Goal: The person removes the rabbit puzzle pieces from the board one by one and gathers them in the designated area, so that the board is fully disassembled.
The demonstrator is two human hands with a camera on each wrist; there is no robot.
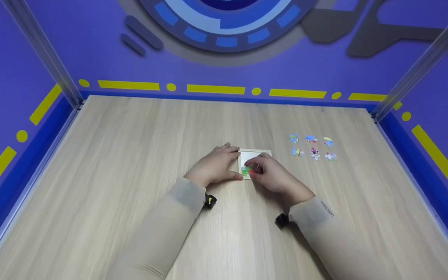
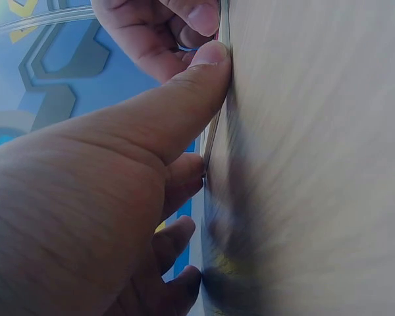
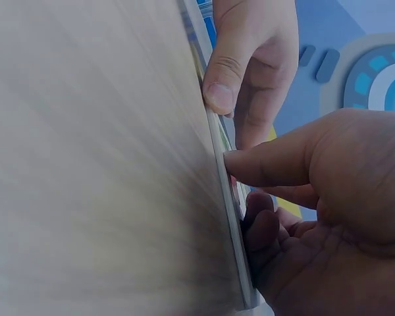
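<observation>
A small square puzzle frame [image 1: 256, 150] with a pale wooden rim and white base lies on the table in the head view. A green puzzle piece [image 1: 245, 171] sits in its near left corner. My left hand [image 1: 214, 165] rests along the left side, its fingers fairly straight, with the thumb [image 2: 207, 56] touching the near corner and the index finger near the far one. Over the inside of the frame, my right hand [image 1: 273, 174] pinches a partly red puzzle piece [image 1: 251, 172] between thumb and fingers, beside the green one. Fingers hide most of that piece.
Right of the frame, several loose puzzle pieces lie in two rows, among them a blue-and-red piece [image 1: 311, 139] and a pink one [image 1: 314, 153]. The wooden table [image 1: 130, 155] is bounded by purple-blue panels [image 1: 224, 74] at the back and sides.
</observation>
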